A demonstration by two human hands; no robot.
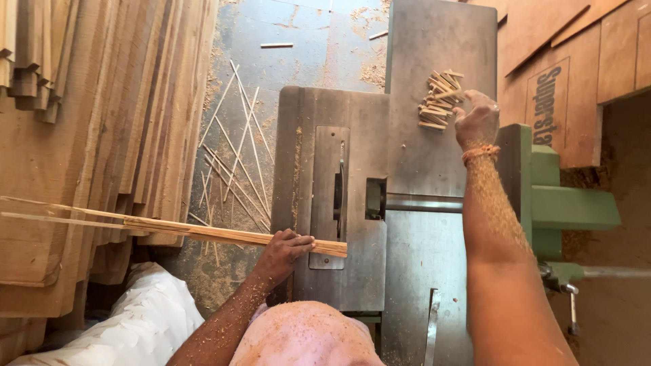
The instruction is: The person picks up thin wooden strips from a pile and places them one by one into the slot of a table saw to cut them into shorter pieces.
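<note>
My left hand [285,252] grips a bundle of long thin wooden strips [169,229] that lies across the near edge of the grey table saw [352,176], its cut end just right of the hand, near the blade slot [338,193]. My right hand [477,122] reaches to the far side of the saw's sliding table and rests its fingers at a pile of short cut wooden pieces [437,100]. Whether it holds any piece is hidden by the hand. Sawdust covers both forearms.
Stacked wooden boards [102,122] fill the left side. Thin offcut slivers [234,149] and sawdust lie on the floor beyond the saw. A green machine part [563,203] and plywood sheets [563,81] stand at the right. A white sack [142,325] sits at lower left.
</note>
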